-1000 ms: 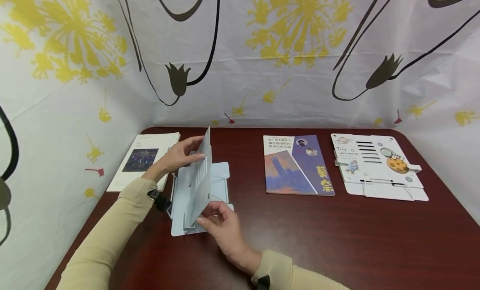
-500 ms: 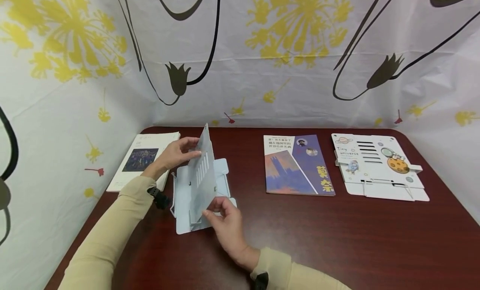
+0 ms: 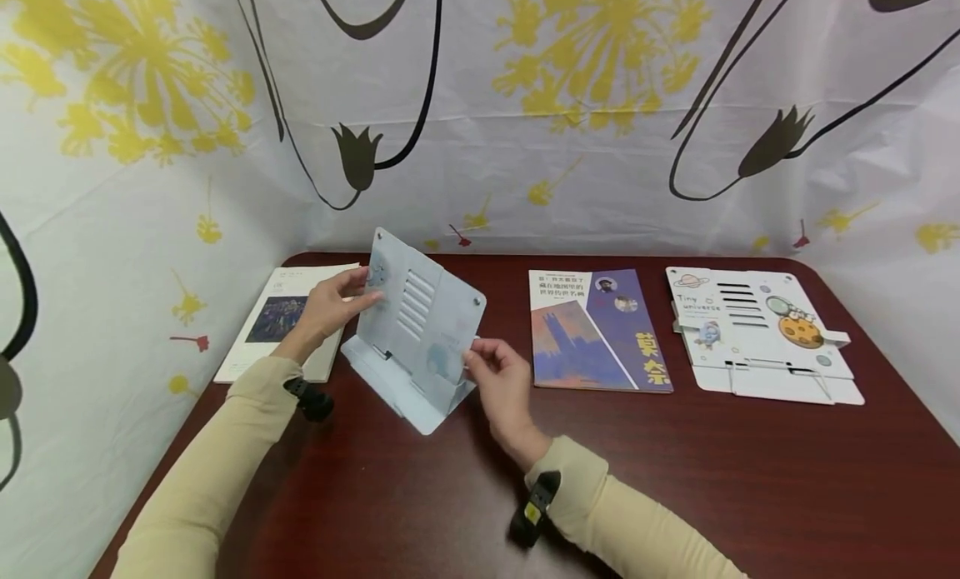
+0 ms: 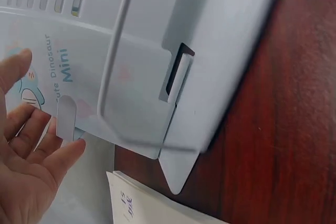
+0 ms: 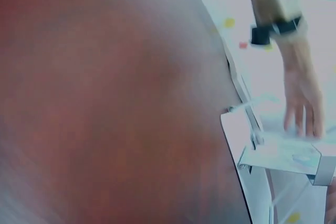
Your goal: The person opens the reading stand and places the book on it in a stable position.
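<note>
A pale blue-grey folding book stand (image 3: 427, 312) stands on the table between both hands, its slotted panel tilted up from the base. The left hand (image 3: 330, 308) grips the panel's left edge, with the thumb on the front. At the right lower corner, the right hand (image 3: 506, 391) pinches the panel. In the left wrist view, the lettering "Mini" and "Dinosaur" shows on the book stand (image 4: 65, 66), beside the left hand (image 4: 31, 166) and a bent wire support (image 4: 107, 66). Motion blurs the right wrist view, where the book stand (image 5: 278, 158) lies at the right; most of the right hand is outside it.
A white book (image 3: 273, 325) lies behind the left forearm. Right of the stand lies a purple-and-white book (image 3: 592, 329). Farther right, a white "Tiny universe" book stand (image 3: 757, 329) lies folded on the dark red table (image 3: 675, 479). A patterned white cloth (image 3: 465, 146) surrounds the table.
The book stand has turned from edge-on until its slotted panel faces the head camera. The right hand has moved right and up with its corner; the left hand has shifted slightly left.
</note>
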The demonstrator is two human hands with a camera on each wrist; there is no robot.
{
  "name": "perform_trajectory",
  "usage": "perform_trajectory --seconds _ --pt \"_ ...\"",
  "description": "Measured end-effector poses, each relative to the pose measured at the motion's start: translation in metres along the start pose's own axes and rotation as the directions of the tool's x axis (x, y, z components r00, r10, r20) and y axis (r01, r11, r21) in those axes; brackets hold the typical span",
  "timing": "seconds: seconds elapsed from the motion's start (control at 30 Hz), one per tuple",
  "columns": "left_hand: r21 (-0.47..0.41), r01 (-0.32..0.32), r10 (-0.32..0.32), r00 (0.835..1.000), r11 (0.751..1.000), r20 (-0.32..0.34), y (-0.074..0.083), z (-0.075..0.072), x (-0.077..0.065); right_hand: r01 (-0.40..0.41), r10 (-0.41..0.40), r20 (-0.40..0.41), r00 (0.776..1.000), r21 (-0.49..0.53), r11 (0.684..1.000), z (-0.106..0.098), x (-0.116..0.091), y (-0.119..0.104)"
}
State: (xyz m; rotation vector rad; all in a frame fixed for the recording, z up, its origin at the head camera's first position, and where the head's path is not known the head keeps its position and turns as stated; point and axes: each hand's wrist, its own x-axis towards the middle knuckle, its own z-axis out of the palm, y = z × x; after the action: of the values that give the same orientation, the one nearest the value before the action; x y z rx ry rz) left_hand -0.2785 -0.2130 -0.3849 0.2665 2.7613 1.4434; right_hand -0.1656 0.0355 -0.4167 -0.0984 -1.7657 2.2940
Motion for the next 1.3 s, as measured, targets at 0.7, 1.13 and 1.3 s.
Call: perform_trajectory --seconds 0.7,1.13,1.3 --pt "-0.193 0.164 -0.215 0.935 0.967 -0.284 -0.008 0.006 -0.013 -0.001 -0.02 -0.077 0.997 -0.262 0.965 -0.01 0.09 -0.008" --pt "-0.183 0.174 -0.224 0.926 0.968 -0.303 -0.009 0.009 -0.004 -0.05 0.032 -0.065 0.997 -0.297 0.953 -0.009 0.104 -0.011" --pt "-0.194 0.169 -0.224 0.924 0.966 -0.31 -0.009 0.009 -0.003 -0.062 0.044 -0.064 0.997 -0.301 0.951 -0.008 0.103 -0.011"
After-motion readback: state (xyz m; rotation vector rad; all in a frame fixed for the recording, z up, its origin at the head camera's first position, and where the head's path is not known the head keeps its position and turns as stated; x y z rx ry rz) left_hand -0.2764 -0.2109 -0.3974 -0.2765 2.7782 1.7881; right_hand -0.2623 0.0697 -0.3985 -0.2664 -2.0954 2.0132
